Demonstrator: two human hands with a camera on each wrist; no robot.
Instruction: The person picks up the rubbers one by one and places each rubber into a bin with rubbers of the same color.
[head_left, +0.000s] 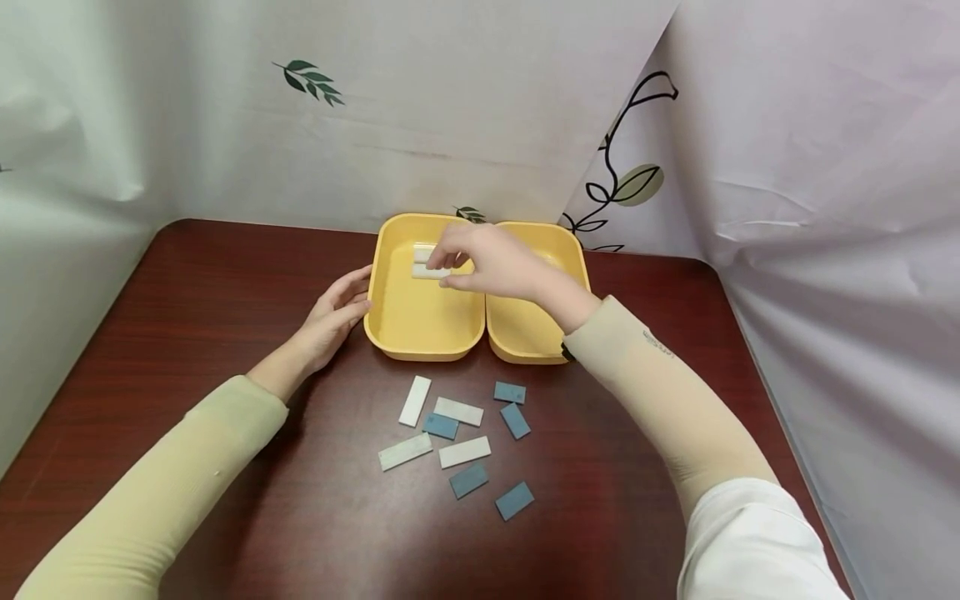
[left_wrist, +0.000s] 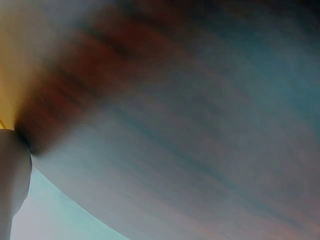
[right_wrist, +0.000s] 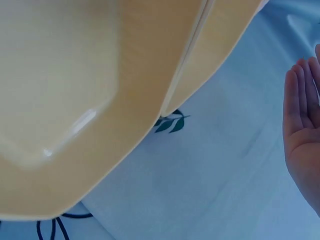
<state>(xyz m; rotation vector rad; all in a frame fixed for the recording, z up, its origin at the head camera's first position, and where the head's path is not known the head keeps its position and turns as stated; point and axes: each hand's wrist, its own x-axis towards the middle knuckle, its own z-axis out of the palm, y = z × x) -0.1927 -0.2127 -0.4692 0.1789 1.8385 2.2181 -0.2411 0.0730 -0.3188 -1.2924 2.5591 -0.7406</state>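
Over the left yellow tray (head_left: 420, 329) hovers my right hand (head_left: 491, 260), thumb parted from the loosely bent fingers. Right below its fingertips, two white tiles (head_left: 422, 272) lie side by side on the tray floor, partly hidden by the hand. In the right wrist view, the right hand (right_wrist: 304, 120) shows at the right edge with nothing visible in it. My left hand (head_left: 330, 321) rests its extended fingers against the left tray's outer left wall. The left wrist view is mostly blurred.
A second yellow tray (head_left: 517, 333) stands against the first on the right, partly behind my right forearm. Several white tiles (head_left: 465, 452) and blue-grey tiles (head_left: 514, 501) lie scattered on the dark red table (head_left: 315, 500) before the trays. Pale curtains (head_left: 450, 108) hang behind.
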